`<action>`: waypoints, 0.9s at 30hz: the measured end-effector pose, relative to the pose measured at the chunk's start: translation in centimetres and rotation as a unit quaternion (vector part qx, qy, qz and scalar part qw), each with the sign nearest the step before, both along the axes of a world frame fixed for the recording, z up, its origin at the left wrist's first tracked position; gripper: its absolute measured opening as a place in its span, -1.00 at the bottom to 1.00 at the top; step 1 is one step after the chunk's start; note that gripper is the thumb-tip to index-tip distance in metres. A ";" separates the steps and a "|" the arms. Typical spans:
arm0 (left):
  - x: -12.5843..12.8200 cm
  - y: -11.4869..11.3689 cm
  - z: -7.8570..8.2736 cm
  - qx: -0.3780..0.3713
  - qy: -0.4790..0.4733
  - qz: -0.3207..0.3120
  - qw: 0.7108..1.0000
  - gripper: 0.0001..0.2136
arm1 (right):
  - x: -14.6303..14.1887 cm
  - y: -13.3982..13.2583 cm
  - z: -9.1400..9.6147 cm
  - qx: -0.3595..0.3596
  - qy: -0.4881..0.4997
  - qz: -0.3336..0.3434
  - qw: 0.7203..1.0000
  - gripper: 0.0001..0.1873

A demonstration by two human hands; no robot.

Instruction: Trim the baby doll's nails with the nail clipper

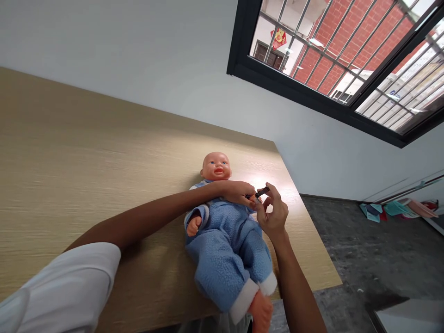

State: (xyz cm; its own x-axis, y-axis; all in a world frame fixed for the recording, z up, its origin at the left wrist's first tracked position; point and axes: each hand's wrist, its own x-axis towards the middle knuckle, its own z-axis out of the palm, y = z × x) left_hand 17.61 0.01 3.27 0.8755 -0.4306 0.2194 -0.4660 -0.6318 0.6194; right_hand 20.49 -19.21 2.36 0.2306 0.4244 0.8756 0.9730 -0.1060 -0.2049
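A baby doll [227, 222] in a fluffy blue outfit with white cuffs lies on its back, face up, its head toward the wall. Reaching across its chest, my left hand [238, 191] is closed around the doll's hand on the right side of the view. My right hand [273, 213] pinches a small dark nail clipper [262, 191] with its lever raised. The clipper's jaw end is at the doll's fingers; whether it touches them is too small to tell. The doll's other hand [194, 225] rests free at its side.
The wooden table [86, 138] runs along a pale wall, its right edge [312, 226] just past my right forearm. A barred window [329, 55] is above. Colourful dustpans or similar items [395, 208] stand on the dark floor at right.
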 end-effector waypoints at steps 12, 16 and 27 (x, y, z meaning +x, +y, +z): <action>-0.4 -0.2 1.1 0.003 0.028 -0.034 0.999 -0.67 | -0.2 0.1 -0.1 0.074 0.118 -0.015 0.990 -0.51; -0.4 -0.2 1.1 -0.025 0.040 -0.032 0.998 -0.67 | -0.2 0.1 -0.1 0.063 0.123 -0.007 0.990 -0.51; -0.3 -0.2 1.1 -0.004 0.043 -0.044 0.998 -0.71 | -0.1 0.0 -0.1 0.042 0.063 -0.006 0.997 -0.50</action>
